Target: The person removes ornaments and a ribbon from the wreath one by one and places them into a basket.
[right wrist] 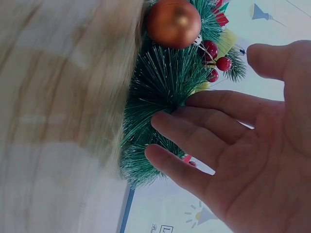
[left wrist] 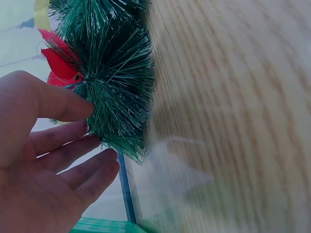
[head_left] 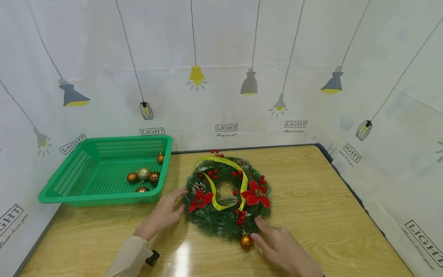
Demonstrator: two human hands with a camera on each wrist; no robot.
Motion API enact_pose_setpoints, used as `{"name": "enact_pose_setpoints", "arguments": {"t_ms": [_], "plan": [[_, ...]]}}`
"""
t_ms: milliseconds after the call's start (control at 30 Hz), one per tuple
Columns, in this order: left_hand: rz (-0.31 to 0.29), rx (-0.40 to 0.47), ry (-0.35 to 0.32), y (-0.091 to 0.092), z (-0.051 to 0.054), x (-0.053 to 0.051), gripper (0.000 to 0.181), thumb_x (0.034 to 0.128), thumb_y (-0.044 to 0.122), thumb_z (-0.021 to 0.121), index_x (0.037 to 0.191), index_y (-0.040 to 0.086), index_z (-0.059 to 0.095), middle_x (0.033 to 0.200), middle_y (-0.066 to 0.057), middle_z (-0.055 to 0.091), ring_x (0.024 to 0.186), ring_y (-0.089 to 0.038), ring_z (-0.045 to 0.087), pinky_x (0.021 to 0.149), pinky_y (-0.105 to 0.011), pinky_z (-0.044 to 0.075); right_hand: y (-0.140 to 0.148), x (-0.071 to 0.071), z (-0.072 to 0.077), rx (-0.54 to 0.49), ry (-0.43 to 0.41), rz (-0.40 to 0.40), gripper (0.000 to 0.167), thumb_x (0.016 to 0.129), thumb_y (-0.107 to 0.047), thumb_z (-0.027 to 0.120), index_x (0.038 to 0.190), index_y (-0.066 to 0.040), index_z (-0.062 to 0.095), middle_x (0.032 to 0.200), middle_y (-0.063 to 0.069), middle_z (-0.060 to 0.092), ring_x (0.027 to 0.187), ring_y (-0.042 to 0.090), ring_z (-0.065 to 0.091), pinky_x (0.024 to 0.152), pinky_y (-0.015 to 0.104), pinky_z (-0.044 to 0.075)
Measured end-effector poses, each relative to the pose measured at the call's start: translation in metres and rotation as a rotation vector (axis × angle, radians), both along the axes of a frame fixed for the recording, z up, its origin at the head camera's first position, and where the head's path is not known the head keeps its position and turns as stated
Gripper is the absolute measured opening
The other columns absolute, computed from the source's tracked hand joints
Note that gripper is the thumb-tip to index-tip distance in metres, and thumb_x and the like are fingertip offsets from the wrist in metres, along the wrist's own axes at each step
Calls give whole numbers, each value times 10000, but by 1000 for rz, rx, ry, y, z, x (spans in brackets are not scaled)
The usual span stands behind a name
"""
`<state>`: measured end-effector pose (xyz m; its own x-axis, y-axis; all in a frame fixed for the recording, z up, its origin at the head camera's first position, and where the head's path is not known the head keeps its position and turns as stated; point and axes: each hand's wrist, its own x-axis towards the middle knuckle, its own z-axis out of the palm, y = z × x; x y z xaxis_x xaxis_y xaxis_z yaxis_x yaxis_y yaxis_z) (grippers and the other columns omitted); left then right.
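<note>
A green wreath with red flowers, berries and pine cones lies flat on the table. A yellow ribbon loops loosely over it. At its near edge hangs an orange-gold ball ornament, also large in the right wrist view. My left hand is at the wreath's left side, fingers extended and fingertips at the needles. My right hand is at the lower right, beside the ornament, with its straight fingers against the greenery in the right wrist view. Neither hand grips anything.
A green plastic basket stands at the back left, holding several bronze and gold ball ornaments. The wooden table meets a wall cloth printed with hanging lamps along its back and sides.
</note>
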<state>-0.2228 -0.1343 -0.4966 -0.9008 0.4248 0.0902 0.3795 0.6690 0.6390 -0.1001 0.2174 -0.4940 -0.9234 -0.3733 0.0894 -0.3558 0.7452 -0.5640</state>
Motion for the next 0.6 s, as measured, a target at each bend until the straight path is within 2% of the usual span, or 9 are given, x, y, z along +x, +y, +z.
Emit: {"name": "enact_pose_setpoints", "arguments": {"t_ms": [33,100,133,233,300,367,467,533,600], "plan": [[-1,-2,3,0,0,-1,534,935,-16,637,1453,-8,508,1519,-245,475,1381,-449,476,1124,-606,430,0,0,0,-13,-14,4,600,1082,-383,477,1430,105,497,802,37,646,423,-25,234,579,183,467],[-5,-4,10,0,0,-2,531,936,-16,635,1451,-12,508,1516,-249,476,1378,-452,477,1120,-609,434,-1,1,0,-26,-21,8,599,1083,-376,478,1434,109,489,719,-45,535,431,-49,196,567,165,443],[-6,-5,13,0,0,-2,529,935,-16,635,1449,-14,509,1514,-250,478,1377,-452,479,1119,-608,436,-1,2,0,-27,-13,9,596,1082,-375,480,1432,107,493,770,1,606,435,-51,202,578,170,460],[-7,-10,21,0,0,-4,524,935,-17,636,1445,-18,512,1504,-252,488,1370,-449,488,1111,-604,447,-2,3,0,-19,16,11,584,1082,-367,483,1424,106,505,824,39,647,439,-53,196,675,210,513],[-9,-16,19,0,-1,-5,529,935,-17,634,1448,-20,507,1509,-252,483,1374,-448,484,1115,-603,443,-3,3,0,-9,34,13,580,1081,-366,485,1417,106,514,812,9,643,437,-63,181,711,230,537],[-7,-21,13,0,-1,-6,533,934,-13,634,1451,-19,505,1513,-251,479,1378,-448,480,1119,-603,438,-4,3,-1,-10,35,16,580,1081,-364,486,1417,109,512,718,-82,541,434,-74,151,713,223,536],[-6,-26,2,0,0,-8,536,937,-8,627,1458,-14,498,1522,-250,469,1384,-452,471,1123,-610,430,-5,3,-1,-13,38,15,576,1080,-358,491,1413,111,514,717,-74,551,433,-74,148,715,232,543],[-5,-27,-2,0,0,-9,530,943,-4,621,1458,-12,499,1525,-251,464,1384,-453,470,1121,-614,431,-6,4,-1,-11,39,12,569,1080,-354,492,1415,106,517,861,57,692,467,-87,287,781,285,600],[-6,-26,-4,0,0,-10,526,948,-3,614,1461,-9,497,1531,-252,457,1386,-454,468,1119,-619,431,-7,4,-1,-4,37,8,568,1082,-361,485,1417,96,520,1143,224,717,585,-29,567,872,373,624]]}}
